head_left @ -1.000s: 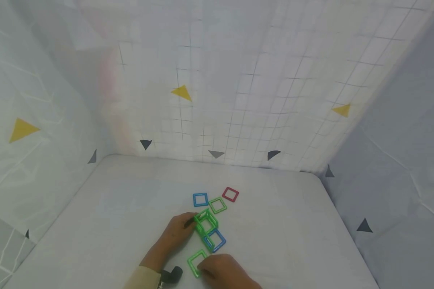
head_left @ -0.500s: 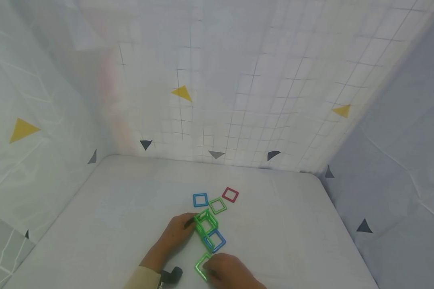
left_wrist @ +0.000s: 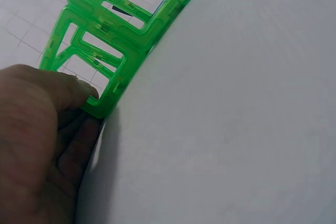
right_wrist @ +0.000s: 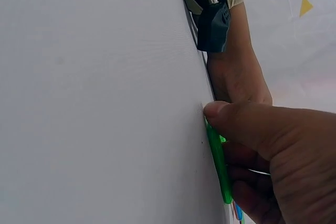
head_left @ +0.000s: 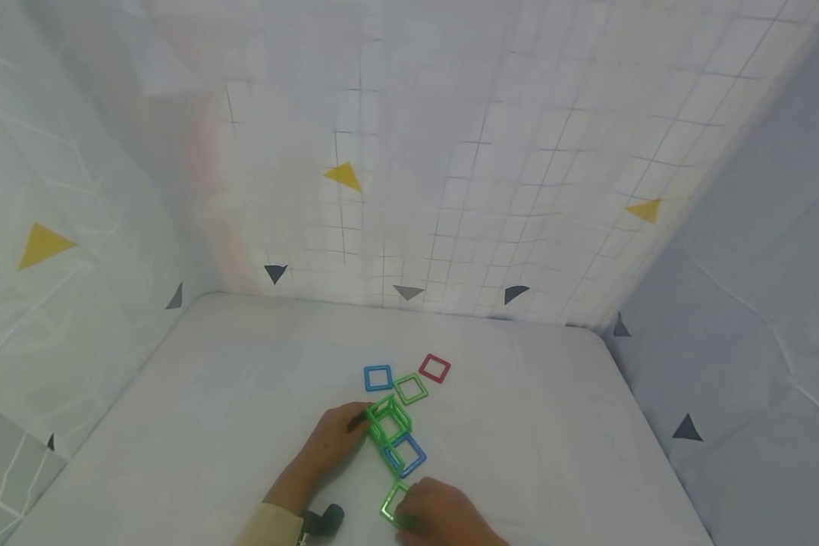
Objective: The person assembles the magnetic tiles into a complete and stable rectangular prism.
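Green magnetic tile frames (left_wrist: 118,85) are joined into an open, cube-like structure on the table. My left hand (head_left: 337,440) grips its left corner, with the thumb (left_wrist: 76,90) over a frame edge and the other fingers behind, partly hidden. A blue square tile (head_left: 416,445) lies flat against the near end of the structure. Closer to me, my right hand (head_left: 444,512) pinches a loose green square tile (head_left: 390,496) between thumb and fingers. In the right wrist view this green tile (right_wrist: 218,163) appears edge-on, low along the table surface.
Beyond the structure lie a blue square tile (head_left: 366,378), a light green one (head_left: 400,393) and a red one (head_left: 440,359). White sheet walls with yellow and dark triangles enclose the table (head_left: 553,440). A black device (head_left: 324,520) sits at my left wrist.
My right hand has slid the loose green tile to the right across the table, and the tile has turned slightly. The left hand and the structure have stayed in place.
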Motion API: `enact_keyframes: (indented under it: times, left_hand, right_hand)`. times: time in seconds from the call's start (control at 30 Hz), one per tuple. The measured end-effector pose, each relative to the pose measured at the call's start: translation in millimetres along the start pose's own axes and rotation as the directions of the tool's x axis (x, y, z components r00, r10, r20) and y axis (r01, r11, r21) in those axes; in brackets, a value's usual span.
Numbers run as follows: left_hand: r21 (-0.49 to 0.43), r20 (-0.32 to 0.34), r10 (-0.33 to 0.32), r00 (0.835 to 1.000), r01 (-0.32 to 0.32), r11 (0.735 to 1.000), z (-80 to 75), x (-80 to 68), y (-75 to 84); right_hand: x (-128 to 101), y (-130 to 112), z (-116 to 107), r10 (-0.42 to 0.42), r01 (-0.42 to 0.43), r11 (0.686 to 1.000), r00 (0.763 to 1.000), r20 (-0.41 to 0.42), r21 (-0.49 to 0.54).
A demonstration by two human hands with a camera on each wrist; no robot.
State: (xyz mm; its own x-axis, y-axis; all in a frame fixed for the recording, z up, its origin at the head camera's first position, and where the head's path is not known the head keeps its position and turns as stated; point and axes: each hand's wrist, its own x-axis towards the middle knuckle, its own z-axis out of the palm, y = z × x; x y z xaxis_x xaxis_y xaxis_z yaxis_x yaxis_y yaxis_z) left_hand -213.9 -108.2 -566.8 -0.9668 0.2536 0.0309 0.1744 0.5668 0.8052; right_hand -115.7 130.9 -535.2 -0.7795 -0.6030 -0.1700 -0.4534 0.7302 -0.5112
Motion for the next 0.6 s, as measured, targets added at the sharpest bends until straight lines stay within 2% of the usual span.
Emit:
enact_keyframes:
  times: [0.23,0.6]
  left_hand:
    - [-0.008,0.011,-0.013,1.0,0.013,1.0,-0.6,-1.9,1.0]
    - [-0.001,0.015,-0.042,0.999,0.042,0.999,0.2,-0.9,1.6]
  right_hand:
    - [-1.9,-0.1,-2.5,0.05,-0.05,0.998,0.999,0.009,-0.038]
    - [-4.9,-3.6,-6.4,0.094,-0.095,0.995,0.995,-0.018,-0.012]
